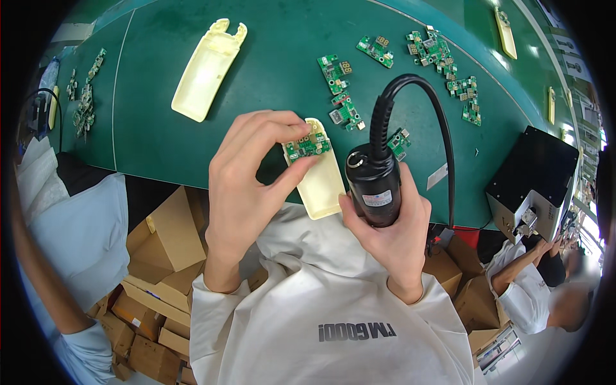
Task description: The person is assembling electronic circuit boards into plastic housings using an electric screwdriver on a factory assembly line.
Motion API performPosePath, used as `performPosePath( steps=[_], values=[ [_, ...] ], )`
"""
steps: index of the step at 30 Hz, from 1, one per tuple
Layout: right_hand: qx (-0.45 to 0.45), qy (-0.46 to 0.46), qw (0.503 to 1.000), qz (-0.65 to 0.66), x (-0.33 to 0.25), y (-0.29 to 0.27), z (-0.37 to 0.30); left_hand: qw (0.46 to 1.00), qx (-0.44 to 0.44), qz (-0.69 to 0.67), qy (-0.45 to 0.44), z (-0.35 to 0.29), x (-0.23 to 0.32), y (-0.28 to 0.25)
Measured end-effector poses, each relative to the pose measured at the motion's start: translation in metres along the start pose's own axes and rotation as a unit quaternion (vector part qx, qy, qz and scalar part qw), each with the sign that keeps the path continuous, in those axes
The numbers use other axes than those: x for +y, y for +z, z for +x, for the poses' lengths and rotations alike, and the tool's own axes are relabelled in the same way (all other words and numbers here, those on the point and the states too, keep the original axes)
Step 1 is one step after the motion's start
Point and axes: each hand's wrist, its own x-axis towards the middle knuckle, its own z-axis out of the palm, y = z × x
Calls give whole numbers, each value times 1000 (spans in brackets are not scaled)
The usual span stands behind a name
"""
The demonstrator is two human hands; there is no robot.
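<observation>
My left hand (240, 183) pinches a small green circuit board (307, 146) between thumb and fingertips. That board lies at the upper end of a pale yellow plastic shell (321, 186), which is tilted at the table's near edge. Whether the board is fully seated in the shell I cannot tell. Wrapped in my right hand (394, 237) is a black corded electric screwdriver (374, 183), its cable end pointing up toward me. The tool hides its own tip. My right thumb touches the shell's lower right edge.
Another yellow shell (208, 70) lies farther left on the green table (269, 70). Several loose circuit boards (333, 75) are spread at the back right. A black box-shaped machine (532, 173) stands at right. Cardboard boxes (157, 301) are below; co-workers sit on both sides.
</observation>
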Motion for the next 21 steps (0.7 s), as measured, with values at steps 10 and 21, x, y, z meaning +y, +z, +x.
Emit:
performPosePath(
  steps=[10,21],
  values=[
    [-1,-11,1000,9,3,0,0,999,14,34,7,1,8,4],
    [-1,0,1000,-8,0,0,0,1000,15,22,-12,-1,7,6]
  ],
)
